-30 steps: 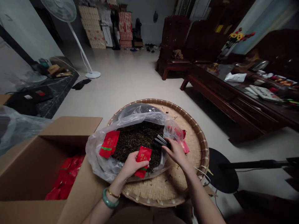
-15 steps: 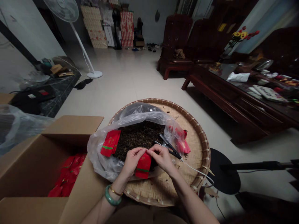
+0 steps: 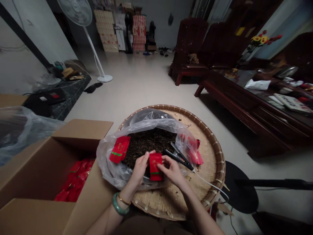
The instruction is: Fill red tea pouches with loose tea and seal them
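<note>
My right hand (image 3: 172, 170) grips a small red packet (image 3: 156, 167) with gold lettering and a green stripe, its thumb across the front. At the packet's left edge is my left hand (image 3: 140, 168), fingers stretched toward the top corner and thumb off the packet. Below both hands lies a clear plastic bag (image 3: 107, 173) of dark, dry, twisted tea leaves (image 3: 146, 140). More red packets (image 3: 120, 149) rest on the bag's left side. A black hand-held sealer (image 3: 182, 158) with slim jaws and a white cord lies right of my hands, its jaws apart.
The bag sits on a round woven bamboo tray (image 3: 207, 147). At left, an open cardboard box (image 3: 80, 130) contains several red packets (image 3: 78, 178). More red wrappers (image 3: 198, 153) lie at the tray's right. A black round stand base (image 3: 241, 189) is on the floor beside the tray.
My right hand let go of the sealer, which now lies on the bag and tray. Both hands pinched the packet's top; now my right hand grips its side and the left thumb is off it.
</note>
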